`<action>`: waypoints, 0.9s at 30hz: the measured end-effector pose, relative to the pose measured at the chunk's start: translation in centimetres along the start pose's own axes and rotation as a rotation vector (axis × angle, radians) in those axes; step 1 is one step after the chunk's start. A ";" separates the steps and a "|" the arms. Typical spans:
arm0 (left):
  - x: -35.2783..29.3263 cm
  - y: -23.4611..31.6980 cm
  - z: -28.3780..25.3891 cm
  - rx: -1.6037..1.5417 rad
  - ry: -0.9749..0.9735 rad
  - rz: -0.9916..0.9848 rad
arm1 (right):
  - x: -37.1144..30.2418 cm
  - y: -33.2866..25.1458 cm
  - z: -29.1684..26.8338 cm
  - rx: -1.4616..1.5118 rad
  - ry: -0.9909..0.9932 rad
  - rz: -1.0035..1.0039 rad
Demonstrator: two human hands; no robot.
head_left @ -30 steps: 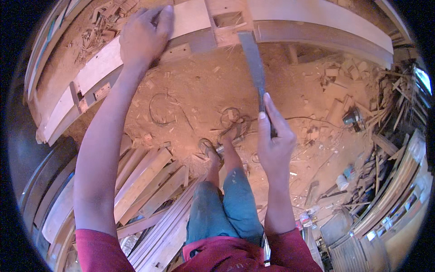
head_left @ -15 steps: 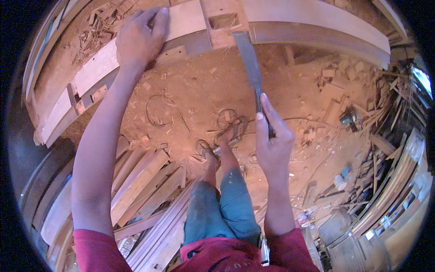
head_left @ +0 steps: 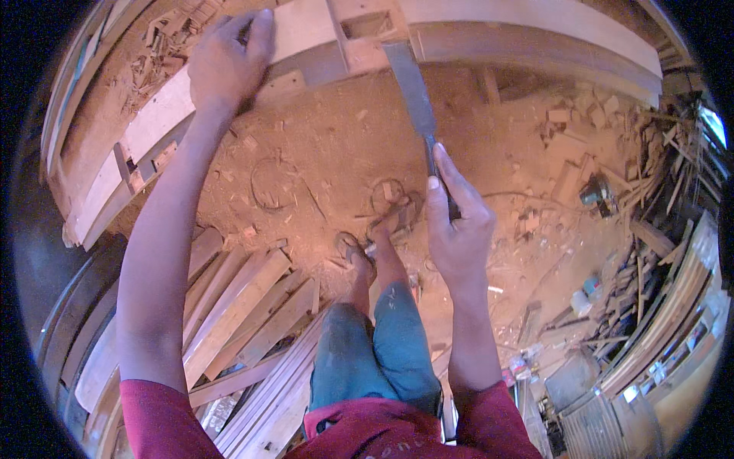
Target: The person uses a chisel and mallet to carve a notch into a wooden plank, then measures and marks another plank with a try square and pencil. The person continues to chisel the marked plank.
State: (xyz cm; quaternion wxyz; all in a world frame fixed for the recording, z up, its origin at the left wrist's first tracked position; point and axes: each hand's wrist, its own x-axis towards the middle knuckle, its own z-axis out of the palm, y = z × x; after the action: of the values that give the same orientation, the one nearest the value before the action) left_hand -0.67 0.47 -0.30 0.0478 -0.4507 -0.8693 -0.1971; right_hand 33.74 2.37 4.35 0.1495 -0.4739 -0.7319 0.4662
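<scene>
A long pale wooden beam (head_left: 527, 50) crosses the top of the view, with rectangular notches cut into it. My left hand (head_left: 229, 65) lies over the beam's left half, its fingers curled over the wood; the fingertips are partly hidden. In my right hand (head_left: 462, 226) is a chisel (head_left: 413, 92) with a flat grey blade, thumb and forefinger along its dark handle. The blade slants away from me, and its square end meets the near edge of the beam beside the middle notch (head_left: 367, 24). Another notch (head_left: 130, 164) shows near the beam's left end.
Sawdust and wood chips cover the floor (head_left: 329, 138) under the beam. Planks (head_left: 237, 306) are stacked at lower left. Scrap wood (head_left: 569, 176) and a dark power tool (head_left: 595, 191) with a cable lie at right. My sandalled feet (head_left: 352, 249) stand below the beam.
Beam, hands and chisel all sit slightly higher and further left in the view. Both grips look the same, and the blade's end remains by the middle notch.
</scene>
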 end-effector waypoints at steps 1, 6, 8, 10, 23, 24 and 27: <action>-0.3 0.0 0.0 0.004 0.006 -0.006 | 0.2 0.3 0.4 -0.009 0.016 -0.034; -0.7 0.2 0.2 -0.014 0.038 -0.002 | 2.4 1.1 1.9 -0.045 0.120 -0.150; -0.6 0.1 0.2 -0.033 0.023 -0.025 | 0.8 1.2 1.7 -0.057 0.111 -0.121; -0.9 0.4 0.1 -0.061 -0.001 -0.036 | -0.6 1.1 1.5 -0.052 0.124 -0.132; -0.6 0.9 -0.2 -0.030 0.015 -0.029 | 7.3 -1.3 2.9 0.022 0.136 -0.140; -0.6 1.0 -0.1 -0.028 -0.001 -0.038 | 7.4 -0.1 3.3 -0.030 0.187 -0.248; -1.0 0.2 -0.4 -0.005 -0.024 -0.061 | 2.5 -0.1 2.1 -0.057 0.094 -0.087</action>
State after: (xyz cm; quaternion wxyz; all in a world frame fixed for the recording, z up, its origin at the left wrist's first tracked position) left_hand 0.01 -0.32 -0.18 0.0303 -0.4266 -0.8826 -0.1952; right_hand 31.05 3.33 2.82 0.1906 -0.4669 -0.7570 0.4155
